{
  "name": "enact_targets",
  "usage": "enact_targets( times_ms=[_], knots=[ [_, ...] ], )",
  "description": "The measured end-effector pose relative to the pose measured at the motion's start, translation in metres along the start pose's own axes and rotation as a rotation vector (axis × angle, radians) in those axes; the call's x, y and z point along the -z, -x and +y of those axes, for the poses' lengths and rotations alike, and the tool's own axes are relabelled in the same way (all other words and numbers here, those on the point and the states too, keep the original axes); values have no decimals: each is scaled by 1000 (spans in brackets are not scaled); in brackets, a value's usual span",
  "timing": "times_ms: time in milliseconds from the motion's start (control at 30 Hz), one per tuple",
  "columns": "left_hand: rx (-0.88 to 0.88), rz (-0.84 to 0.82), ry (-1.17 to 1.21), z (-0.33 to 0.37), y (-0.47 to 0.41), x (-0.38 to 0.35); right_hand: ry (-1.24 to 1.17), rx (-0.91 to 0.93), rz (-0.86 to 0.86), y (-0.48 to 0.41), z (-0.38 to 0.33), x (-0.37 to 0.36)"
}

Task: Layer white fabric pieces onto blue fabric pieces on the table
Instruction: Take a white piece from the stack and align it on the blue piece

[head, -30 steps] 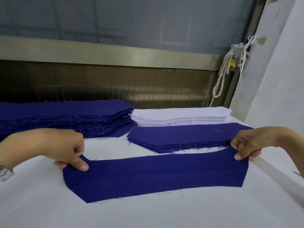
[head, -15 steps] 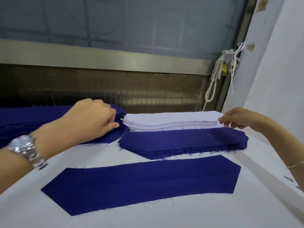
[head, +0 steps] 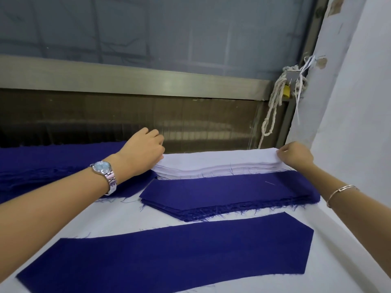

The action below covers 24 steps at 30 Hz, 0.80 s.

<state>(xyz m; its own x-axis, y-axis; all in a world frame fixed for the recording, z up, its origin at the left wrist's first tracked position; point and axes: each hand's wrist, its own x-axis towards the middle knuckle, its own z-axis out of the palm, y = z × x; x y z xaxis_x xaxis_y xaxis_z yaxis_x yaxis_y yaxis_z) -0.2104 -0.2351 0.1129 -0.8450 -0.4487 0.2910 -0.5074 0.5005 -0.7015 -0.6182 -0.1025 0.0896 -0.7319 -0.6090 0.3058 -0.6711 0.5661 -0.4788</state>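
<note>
Head view: the white stack (head: pixel 215 163) lies at the far side of the table (head: pixel 127 216), its long axis running left to right, just behind the blue stack (head: pixel 228 193) and well beyond the single blue piece (head: pixel 169 254) spread nearest the person. The hands are held wide apart, one at each end of the white stack. The right hand (head: pixel 295 154) is curled on the right end, pinching the topmost layers. The left hand (head: pixel 146 151) is set against the left end; its fingertips are hidden, so a grip cannot be confirmed. Neither hand is nearer. A lifted white piece is judged to need drawing straight back, kept roughly parallel to the single blue piece.
</note>
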Motion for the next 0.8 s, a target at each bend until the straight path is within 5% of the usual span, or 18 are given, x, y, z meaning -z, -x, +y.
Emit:
enact_targets(
  times_ms=[467,800],
  knots=[
    [79,-174,193,2,-16,-3,22,-19,107,-19,2,-13],
    [157,-140,291,0,-18,-5,-343,101,148,-22,11,-9]
  ],
)
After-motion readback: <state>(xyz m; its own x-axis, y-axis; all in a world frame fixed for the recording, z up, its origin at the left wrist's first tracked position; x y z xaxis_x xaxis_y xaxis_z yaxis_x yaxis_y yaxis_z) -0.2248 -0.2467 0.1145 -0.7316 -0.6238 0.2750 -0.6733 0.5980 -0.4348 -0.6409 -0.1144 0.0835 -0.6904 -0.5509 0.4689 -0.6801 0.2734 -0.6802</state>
